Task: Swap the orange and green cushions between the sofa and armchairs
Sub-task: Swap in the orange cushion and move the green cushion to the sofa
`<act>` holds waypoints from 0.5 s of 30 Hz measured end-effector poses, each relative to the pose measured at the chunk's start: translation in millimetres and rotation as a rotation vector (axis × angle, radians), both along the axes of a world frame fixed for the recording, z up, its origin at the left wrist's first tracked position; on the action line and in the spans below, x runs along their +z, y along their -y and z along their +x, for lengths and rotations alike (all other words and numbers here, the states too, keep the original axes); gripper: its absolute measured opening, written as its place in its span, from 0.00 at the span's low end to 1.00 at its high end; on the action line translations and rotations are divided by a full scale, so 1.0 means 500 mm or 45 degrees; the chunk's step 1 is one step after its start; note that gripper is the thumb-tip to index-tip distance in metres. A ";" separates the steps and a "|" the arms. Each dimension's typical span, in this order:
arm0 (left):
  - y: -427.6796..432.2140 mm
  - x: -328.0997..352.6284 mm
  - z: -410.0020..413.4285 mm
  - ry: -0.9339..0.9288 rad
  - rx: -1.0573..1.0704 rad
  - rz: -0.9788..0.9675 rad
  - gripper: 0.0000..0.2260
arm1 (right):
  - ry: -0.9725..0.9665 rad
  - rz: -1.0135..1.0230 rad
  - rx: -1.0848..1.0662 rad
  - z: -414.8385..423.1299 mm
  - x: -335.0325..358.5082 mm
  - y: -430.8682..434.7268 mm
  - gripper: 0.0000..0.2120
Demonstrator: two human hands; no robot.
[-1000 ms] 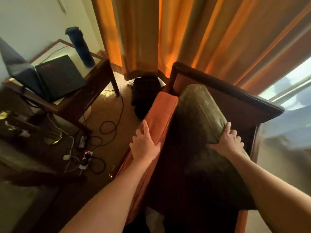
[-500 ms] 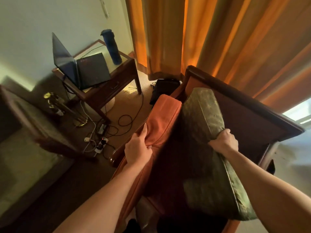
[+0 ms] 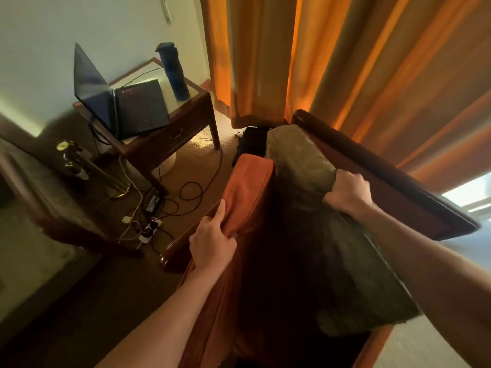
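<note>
Both hands (image 3: pixel 212 241) (image 3: pixel 348 193) clutch cushion (image 3: pixel 247 189) (image 3: pixel 300 160) edges.

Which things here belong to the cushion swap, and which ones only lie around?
Belong to the job:
orange cushion, held by left hand
green cushion, held by right hand
armchair

Lying about:
laptop
blue bottle
side table
floor cables

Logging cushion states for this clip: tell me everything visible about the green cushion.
The green cushion is a thick, olive, rectangular pad in a dull, faintly patterned fabric with a seamed edge. It stands tilted on edge in the wooden armchair, leaning toward the backrest, its lower part in shadow. The right hand has a closed grip on its upper edge. The orange cushion stands alongside, meeting it at the far corner.
</note>
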State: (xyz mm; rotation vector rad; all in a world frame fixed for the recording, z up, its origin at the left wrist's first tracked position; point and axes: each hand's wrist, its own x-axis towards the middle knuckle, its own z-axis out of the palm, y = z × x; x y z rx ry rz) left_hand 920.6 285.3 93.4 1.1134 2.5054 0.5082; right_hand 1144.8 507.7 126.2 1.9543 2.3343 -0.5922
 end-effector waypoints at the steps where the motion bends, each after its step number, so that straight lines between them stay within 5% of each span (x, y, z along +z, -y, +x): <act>1: -0.004 -0.015 0.004 0.029 0.006 -0.017 0.38 | -0.014 0.008 0.003 0.016 -0.003 -0.014 0.19; 8: -0.026 -0.070 0.019 -0.020 -0.030 -0.083 0.39 | 0.046 -0.066 -0.095 0.119 -0.131 0.019 0.39; 12: -0.023 -0.069 0.009 0.064 -0.033 -0.194 0.50 | 0.160 -0.092 -0.150 0.107 -0.143 0.041 0.51; 15: -0.029 -0.064 0.010 0.152 0.076 -0.314 0.59 | 0.182 -0.075 -0.202 0.092 -0.138 0.050 0.48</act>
